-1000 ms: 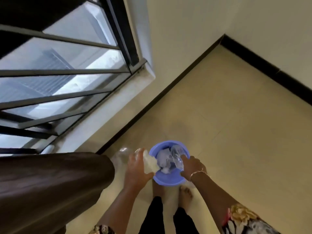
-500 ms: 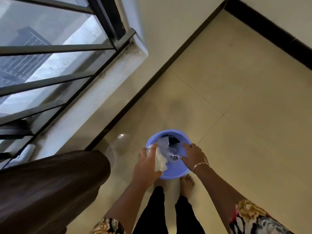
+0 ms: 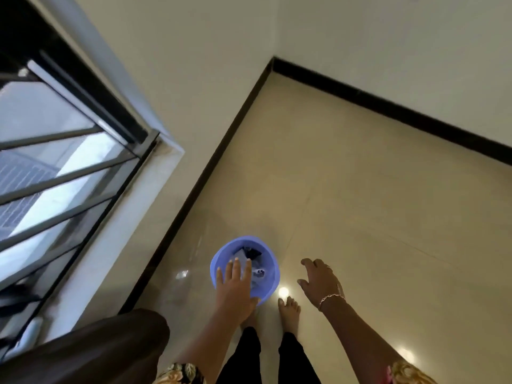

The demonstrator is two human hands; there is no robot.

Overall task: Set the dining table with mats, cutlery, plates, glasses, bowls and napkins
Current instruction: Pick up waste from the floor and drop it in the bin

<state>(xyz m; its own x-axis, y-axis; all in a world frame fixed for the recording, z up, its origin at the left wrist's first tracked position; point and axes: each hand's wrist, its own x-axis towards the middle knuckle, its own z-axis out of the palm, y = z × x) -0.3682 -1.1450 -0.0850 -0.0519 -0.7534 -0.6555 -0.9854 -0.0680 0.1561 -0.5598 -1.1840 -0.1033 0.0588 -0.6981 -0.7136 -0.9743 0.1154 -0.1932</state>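
A round blue plastic bin point(image 3: 270, 261) stands on the tiled floor just in front of my bare feet. Crumpled clear and white wrappers point(image 3: 256, 268) and a dark scrap lie inside it. My left hand point(image 3: 234, 284) hovers flat over the bin's near left rim with fingers spread and nothing in it. My right hand point(image 3: 321, 281), with a chain bracelet at the wrist, hangs to the right of the bin, fingers apart and empty. No table, mats, cutlery or plates are in view.
A barred window point(image 3: 63, 167) with a pale sill fills the left. A brown curtain point(image 3: 91, 347) hangs at the lower left. Black skirting point(image 3: 210, 167) runs along two cream walls that meet in a corner ahead. Beige tiled floor point(image 3: 374, 203) spreads to the right.
My left hand has let go of the white wrapper into the bin and now is empty. My right hand has left the bin's rim and moved to the right. The view has tilted up.
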